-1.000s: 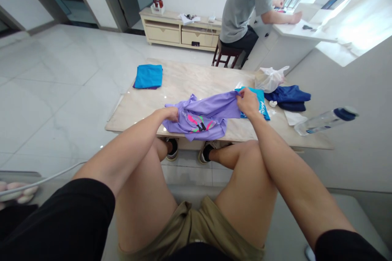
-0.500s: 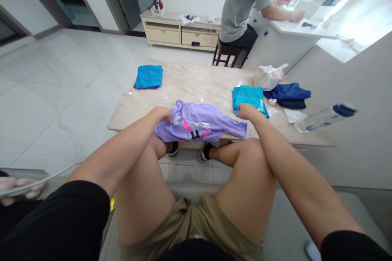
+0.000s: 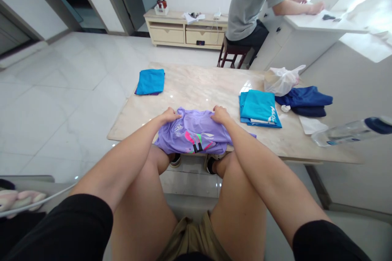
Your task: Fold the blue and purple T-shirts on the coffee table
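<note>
A light purple shirt [image 3: 196,130] with a pink, green and black print lies along the table's near edge, partly hanging over it. At its upper left, near the collar, my left hand [image 3: 171,115] pinches the fabric. My right hand [image 3: 220,114] is closed on the upper right shoulder, and my right forearm covers part of the sleeve. Right of that hand sits a folded turquoise garment stack [image 3: 259,107] with white lettering. Farther off at the left lies a folded blue garment [image 3: 151,81] with a purple edge showing beneath it.
On the right of the marble-look table [image 3: 199,81] are a white plastic bag [image 3: 283,80], dark blue clothing [image 3: 306,98] and a clear bottle [image 3: 346,131]. Beyond the table, a person [image 3: 249,8] in grey sits on a dark stool [image 3: 234,51]. A low cabinet [image 3: 168,34] stands behind.
My right hand has moved left from the turquoise stack to the purple shirt's shoulder and closed on it. My left hand stays at the shirt's upper left. The view has shifted slightly.
</note>
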The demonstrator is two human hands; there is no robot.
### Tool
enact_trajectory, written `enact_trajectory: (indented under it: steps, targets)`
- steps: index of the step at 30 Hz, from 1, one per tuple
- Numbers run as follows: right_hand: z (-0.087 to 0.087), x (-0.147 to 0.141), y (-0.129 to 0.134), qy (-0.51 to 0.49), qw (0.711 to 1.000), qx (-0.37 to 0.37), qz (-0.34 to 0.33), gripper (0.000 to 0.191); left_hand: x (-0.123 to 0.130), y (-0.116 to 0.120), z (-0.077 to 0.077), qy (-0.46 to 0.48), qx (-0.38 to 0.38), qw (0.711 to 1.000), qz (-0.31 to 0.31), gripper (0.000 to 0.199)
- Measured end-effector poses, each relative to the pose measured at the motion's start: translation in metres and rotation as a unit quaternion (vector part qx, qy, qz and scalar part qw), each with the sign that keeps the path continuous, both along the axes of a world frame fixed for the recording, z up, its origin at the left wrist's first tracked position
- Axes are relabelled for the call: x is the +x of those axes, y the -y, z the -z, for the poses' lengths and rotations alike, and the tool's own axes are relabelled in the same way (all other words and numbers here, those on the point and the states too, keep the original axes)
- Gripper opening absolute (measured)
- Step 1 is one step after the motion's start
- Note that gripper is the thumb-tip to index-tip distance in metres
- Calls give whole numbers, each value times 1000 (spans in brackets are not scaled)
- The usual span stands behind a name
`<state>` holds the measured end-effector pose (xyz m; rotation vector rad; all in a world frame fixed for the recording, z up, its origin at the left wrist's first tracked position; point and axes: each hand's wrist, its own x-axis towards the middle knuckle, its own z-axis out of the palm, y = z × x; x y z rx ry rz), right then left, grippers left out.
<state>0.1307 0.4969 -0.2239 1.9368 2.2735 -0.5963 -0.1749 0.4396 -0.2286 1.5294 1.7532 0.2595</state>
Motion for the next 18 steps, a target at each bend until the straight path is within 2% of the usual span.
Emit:
enact_trajectory:
  steps: [3, 5, 7, 10, 13, 16, 18]
  targets:
    - [1, 4, -6, -6, 1000, -24, -13, 54, -6, 3, -8, 13, -73, 997, 23, 59]
    - [-3, 9, -9, -10, 999, -40, -33, 44, -7, 6, -17, 31, -113, 991, 59, 55]
    - [-10, 15, -10, -8, 997, -56, -54, 34, -8, 9, -27, 43, -118, 989, 83, 51]
    - [-23, 28, -6, -2, 995, -67, -68, 27, -8, 14, -44, 54, -80, 992, 77, 45]
    - [-39, 44, 3, -6, 998, -35, -53, 24, -7, 22, -63, 103, -33, 993, 55, 46]
    - [-59, 61, 14, -45, 997, 55, 2, 30, -7, 30, -83, 166, 45, 985, 20, 59]
    - [-72, 71, 20, -90, 983, 150, 55, 31, -10, 33, -93, 191, 126, 973, -14, 62]
